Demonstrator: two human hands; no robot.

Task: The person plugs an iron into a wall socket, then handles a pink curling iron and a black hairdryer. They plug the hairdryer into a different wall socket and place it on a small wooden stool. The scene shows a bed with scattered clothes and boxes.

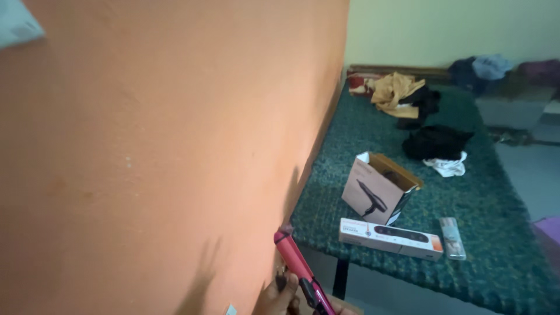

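Found the left hand (pixel 279 296) at the bottom edge, fingers curled round the lower handle of the straightener (pixel 296 265); only partly in frame. No sight of the right hand. Saw the straightener as slim, hard, glossy pink plastic with a black hinge end, angled up with its tip just beside the wall (pixel 146 146).

Judged best to keep the grip low on the handle, clear of the plates, and to hold the tip off the paint.

Noted the wall as matt orange and faintly grainy. Beyond, noted a bed (pixel 496 233) under a nubbly green cover. Near its front edge, made out a long white box (pixel 389 238) lying flat, a small slim packet (pixel 452 238) just beside it, and behind them an open carton (pixel 378 192), flaps up, with a dryer pictured on its side. Farther off, picked out soft crumpled clothes (pixel 434 142) in black, white and mustard.
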